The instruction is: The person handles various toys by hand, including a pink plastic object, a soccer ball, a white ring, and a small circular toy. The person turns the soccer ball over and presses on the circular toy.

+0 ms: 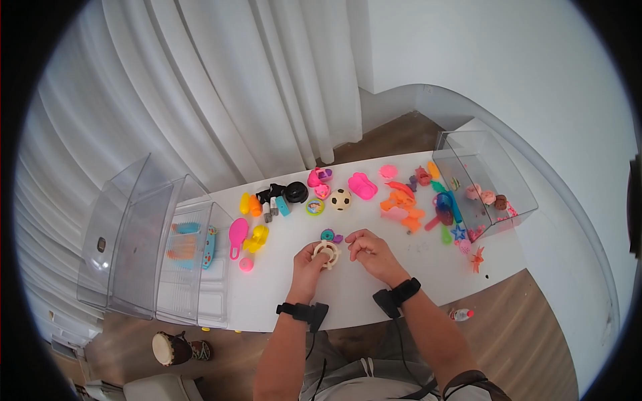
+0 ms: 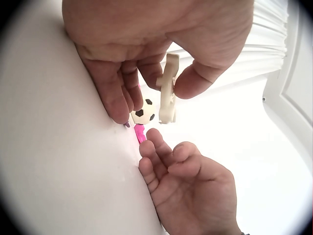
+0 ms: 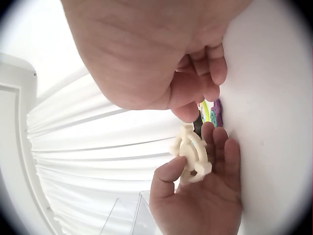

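Observation:
A cream ring-shaped piece with small knobs (image 1: 327, 255) is pinched between thumb and fingers of the left hand (image 1: 307, 271); it also shows edge-on in the left wrist view (image 2: 168, 90) and tilted in the right wrist view (image 3: 192, 154). Close on its right, the right hand (image 1: 378, 257) holds nothing, its fingers loosely curled, apart from the piece. Just beyond both hands lie a teal toy (image 1: 327, 234) and a purple toy (image 1: 338, 238) on the white table (image 1: 354, 304).
Behind the hands are a toy football (image 1: 340, 199), a pink mould (image 1: 362, 186) and a black round object (image 1: 296, 192). Yellow and pink toys (image 1: 239, 235) lie left, beside clear drawers (image 1: 180, 294). Orange pieces (image 1: 401, 206) and a clear bin (image 1: 515, 184) stand right.

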The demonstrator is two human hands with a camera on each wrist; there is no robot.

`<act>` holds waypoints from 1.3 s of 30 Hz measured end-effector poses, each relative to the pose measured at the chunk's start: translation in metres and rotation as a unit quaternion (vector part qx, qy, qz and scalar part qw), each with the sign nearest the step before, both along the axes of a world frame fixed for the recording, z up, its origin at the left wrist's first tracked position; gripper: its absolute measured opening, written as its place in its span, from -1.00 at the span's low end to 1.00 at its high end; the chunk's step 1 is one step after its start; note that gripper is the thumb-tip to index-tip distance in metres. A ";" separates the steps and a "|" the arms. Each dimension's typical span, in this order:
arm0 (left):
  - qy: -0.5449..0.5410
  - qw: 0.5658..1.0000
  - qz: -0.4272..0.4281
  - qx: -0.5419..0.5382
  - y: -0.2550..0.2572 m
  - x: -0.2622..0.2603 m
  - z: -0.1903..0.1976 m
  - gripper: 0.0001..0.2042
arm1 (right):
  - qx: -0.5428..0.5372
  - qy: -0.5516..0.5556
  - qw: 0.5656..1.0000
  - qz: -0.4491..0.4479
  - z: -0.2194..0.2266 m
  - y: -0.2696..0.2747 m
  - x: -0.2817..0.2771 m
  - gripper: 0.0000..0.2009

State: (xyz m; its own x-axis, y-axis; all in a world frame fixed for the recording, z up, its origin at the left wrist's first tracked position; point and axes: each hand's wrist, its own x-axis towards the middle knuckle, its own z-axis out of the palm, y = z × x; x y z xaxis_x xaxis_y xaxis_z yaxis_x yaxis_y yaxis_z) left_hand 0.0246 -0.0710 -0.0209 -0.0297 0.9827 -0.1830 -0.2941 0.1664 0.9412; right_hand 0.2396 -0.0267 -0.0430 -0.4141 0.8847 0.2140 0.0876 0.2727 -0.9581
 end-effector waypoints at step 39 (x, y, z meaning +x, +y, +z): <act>0.006 1.000 -0.016 0.003 0.002 -0.004 -0.007 -0.69 | 0.000 0.010 0.999 -0.033 0.016 -0.009 -0.004 -0.64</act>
